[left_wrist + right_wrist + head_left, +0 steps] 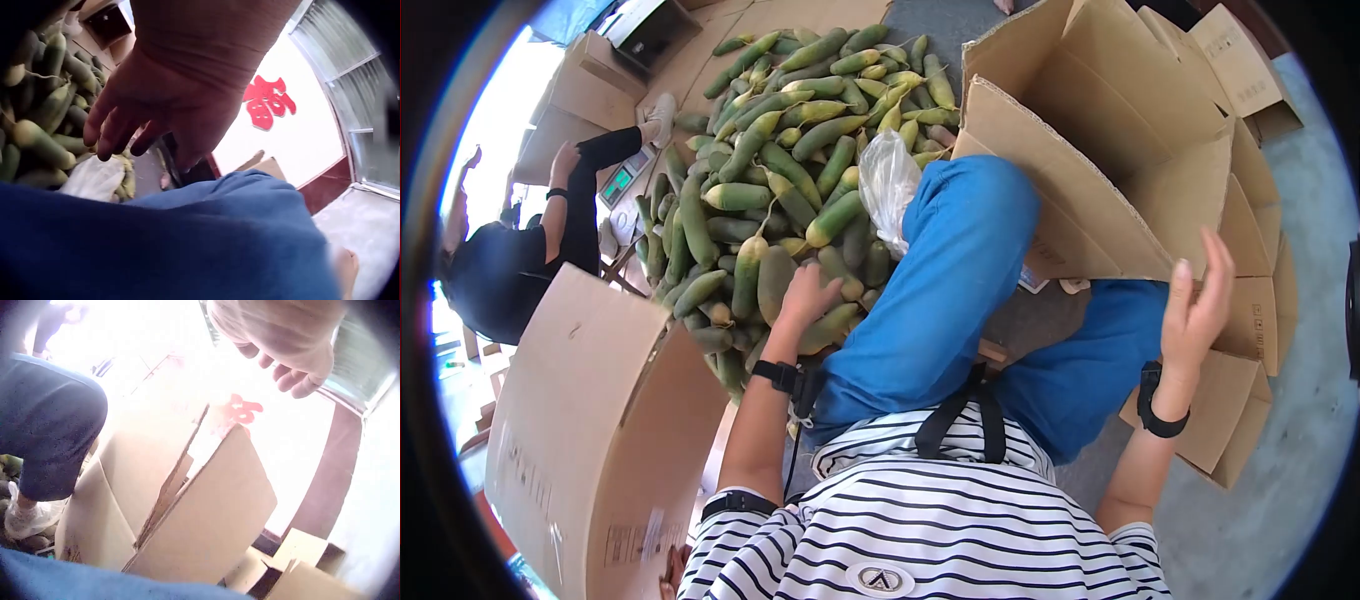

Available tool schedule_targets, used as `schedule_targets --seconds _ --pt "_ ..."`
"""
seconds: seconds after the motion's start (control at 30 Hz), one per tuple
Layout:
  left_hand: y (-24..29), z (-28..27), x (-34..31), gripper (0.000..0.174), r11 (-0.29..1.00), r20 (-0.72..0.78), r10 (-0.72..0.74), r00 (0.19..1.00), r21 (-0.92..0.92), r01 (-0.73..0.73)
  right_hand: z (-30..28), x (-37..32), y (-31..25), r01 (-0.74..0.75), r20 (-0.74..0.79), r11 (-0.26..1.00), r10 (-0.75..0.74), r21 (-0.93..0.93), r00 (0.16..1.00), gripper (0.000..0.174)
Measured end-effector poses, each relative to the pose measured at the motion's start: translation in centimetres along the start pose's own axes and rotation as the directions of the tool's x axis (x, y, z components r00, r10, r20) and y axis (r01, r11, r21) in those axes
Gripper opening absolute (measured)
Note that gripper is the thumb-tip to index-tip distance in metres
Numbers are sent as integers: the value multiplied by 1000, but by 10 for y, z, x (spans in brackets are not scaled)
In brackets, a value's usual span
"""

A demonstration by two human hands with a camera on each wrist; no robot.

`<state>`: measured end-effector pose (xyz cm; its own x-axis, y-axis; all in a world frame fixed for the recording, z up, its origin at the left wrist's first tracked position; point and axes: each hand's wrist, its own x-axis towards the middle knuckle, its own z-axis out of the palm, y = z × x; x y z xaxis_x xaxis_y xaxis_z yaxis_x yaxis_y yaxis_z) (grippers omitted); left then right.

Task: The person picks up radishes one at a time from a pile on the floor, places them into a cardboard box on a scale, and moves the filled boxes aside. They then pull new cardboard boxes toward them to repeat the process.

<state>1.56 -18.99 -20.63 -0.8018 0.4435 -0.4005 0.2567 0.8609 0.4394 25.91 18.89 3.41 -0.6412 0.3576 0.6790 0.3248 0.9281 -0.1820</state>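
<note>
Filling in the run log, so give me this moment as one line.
left hand: open, at vegetable pile | right hand: open, raised beside cardboard box | holding: nothing

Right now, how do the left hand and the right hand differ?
The left hand is low, fingers down on the vegetable pile; the right hand is raised with fingers pointing up. The left hand touches vegetables; the right hand is beside the cardboard box flap. Both wear black wrist straps and grip nothing.
</note>
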Motion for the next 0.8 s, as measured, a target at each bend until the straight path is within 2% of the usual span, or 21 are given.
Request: schedule_targets --seconds 0.03,0.07,0.1,0.13,0.17,0.3,0.37,0.4,0.47,0.53,0.57,0.6,0.67,0.7,0.8 --pt "-11 7 -2 54 992 29 -77 997 107 74 5 -1 -1 -83 167 996 78 22 983 33" --pt "-23 14 -7 54 991 23 -86 996 103 83 11 -2 -3 -165 332 986 146 30 932 34" --pt "-32 19 -12 52 968 91 -181 979 194 161 17 -4 -4 -117 395 993 111 -11 912 32" --pt "-41 25 -15 51 930 154 -279 948 288 227 19 -4 -5 -110 398 994 103 -5 911 32" --pt "-51 32 -20 49 912 159 -331 930 306 273 20 -7 -5 -112 394 992 123 -50 911 31" --pt "-77 46 -41 44 918 64 -298 952 295 267 24 -10 -4 -116 389 988 146 -100 910 26" --pt "-83 50 -40 40 935 -194 -241 951 217 281 26 -9 -2 -100 378 987 142 -129 915 26" --pt "-85 46 -41 40 934 -191 -252 949 210 290 28 -9 -2 -91 386 988 133 -126 913 26" --pt "-87 33 -40 41 910 -432 -224 874 229 347 31 -10 0 -124 368 978 178 -168 913 27" --pt "-96 30 -39 47 878 -442 -359 822 138 457 34 -13 5 -121 365 976 180 -179 913 27" --pt "-107 33 -37 58 855 -377 -461 803 52 516 34 -14 6 -132 351 973 193 -189 916 28" --pt "-119 39 -36 58 855 -375 -463 803 49 516 35 -13 4 -129 353 973 190 -191 916 28" --pt "-143 54 -29 71 813 -251 -579 775 -249 527 34 -12 2 -138 359 971 203 -197 911 28" --pt "-146 54 -27 85 788 -206 -600 773 -321 526 33 -11 1 -137 354 970 201 -200 913 28" --pt "-145 58 -28 91 794 -227 -597 769 -304 527 33 -9 -1 -151 366 967 219 -206 905 28"
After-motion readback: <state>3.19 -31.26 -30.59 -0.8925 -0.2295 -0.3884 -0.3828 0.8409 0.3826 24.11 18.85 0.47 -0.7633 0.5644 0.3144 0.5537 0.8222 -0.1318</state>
